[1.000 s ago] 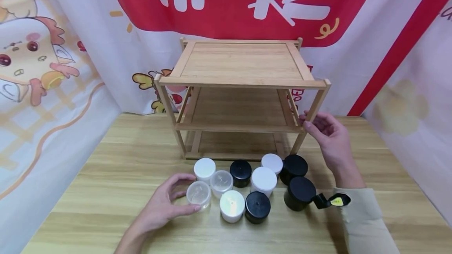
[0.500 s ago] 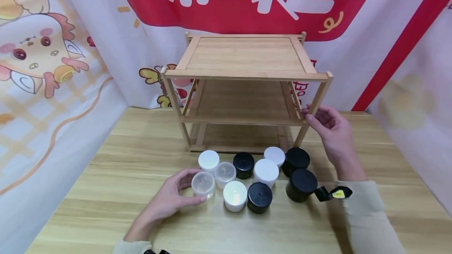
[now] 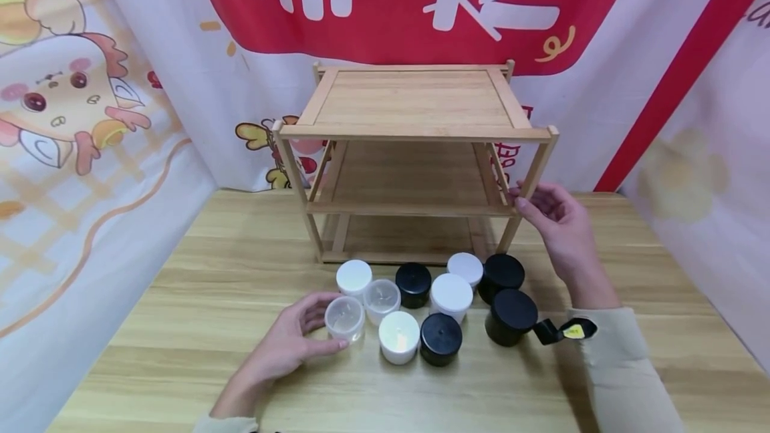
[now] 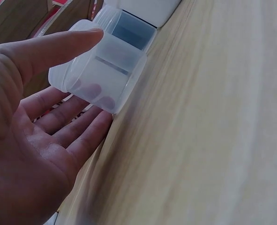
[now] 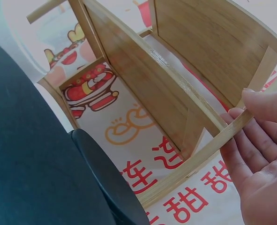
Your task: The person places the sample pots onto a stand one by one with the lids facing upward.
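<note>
My left hand (image 3: 295,336) is at a clear plastic jar (image 3: 345,319), the leftmost of a cluster on the table. In the left wrist view the thumb lies on the near side of this clear jar (image 4: 110,70), and fingertips show through its far wall. With thumb and fingers, my right hand (image 3: 562,232) holds the front right post of a three-tier wooden shelf rack (image 3: 415,132). The right wrist view shows that hand (image 5: 265,145) around the post (image 5: 194,161), beside the middle shelf. The rack stands upright behind the jars.
Beside the held jar stand another clear jar (image 3: 381,299), several white-lidded jars (image 3: 451,296) and several black jars (image 3: 511,316). They sit close together in front of the rack's bottom shelf (image 3: 409,236). Printed cloth (image 3: 259,85) hangs behind and at both sides of the wooden table (image 3: 198,306).
The head view has shifted slightly. Both hands keep their places, the left at the clear jar and the right on the rack's post.
</note>
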`<state>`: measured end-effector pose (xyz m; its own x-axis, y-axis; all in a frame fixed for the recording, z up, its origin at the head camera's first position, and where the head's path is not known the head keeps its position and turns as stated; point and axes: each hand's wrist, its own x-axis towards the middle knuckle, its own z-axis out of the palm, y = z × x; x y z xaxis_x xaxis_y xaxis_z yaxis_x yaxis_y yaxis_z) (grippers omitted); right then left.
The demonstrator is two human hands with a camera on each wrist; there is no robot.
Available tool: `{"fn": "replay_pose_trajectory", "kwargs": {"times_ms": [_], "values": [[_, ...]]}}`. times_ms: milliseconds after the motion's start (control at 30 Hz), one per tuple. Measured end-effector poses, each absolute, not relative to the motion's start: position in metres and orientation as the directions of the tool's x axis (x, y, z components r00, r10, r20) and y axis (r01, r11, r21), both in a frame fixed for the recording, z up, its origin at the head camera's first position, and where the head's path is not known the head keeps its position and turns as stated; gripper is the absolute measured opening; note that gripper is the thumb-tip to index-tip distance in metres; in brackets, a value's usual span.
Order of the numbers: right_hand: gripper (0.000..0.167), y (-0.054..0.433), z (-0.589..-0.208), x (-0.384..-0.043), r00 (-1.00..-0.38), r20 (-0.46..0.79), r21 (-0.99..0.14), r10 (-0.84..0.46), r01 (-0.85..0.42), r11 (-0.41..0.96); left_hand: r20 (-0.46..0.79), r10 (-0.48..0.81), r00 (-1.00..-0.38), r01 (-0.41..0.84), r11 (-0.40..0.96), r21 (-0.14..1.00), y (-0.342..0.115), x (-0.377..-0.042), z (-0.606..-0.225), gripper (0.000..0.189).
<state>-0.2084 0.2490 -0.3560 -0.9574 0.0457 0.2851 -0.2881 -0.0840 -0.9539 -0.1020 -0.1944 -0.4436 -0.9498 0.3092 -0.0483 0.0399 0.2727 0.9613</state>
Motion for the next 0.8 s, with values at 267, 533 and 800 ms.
{"fn": "replay_pose_trajectory", "kwargs": {"times_ms": [267, 533, 800], "values": [[0.044, 0.2488, -0.3549, -0.2048, -0.959, 0.279, -0.956, 0.050, -0.283, -0.082, -0.043, 0.307, -0.951, 0.045, 0.274, 0.961, -0.1937, -0.1003, -0.4439, 0.076], [0.038, 0.2479, -0.3553, -0.2038, -0.958, 0.281, -0.955, 0.055, -0.285, -0.085, -0.050, 0.302, -0.952, 0.039, 0.280, 0.959, -0.1938, -0.1002, -0.4434, 0.075], [0.042, 0.2468, -0.3553, -0.2052, -0.957, 0.282, -0.957, 0.059, -0.285, -0.052, -0.036, 0.304, -0.952, 0.052, 0.277, 0.959, -0.1944, -0.1012, -0.4448, 0.074]]}}
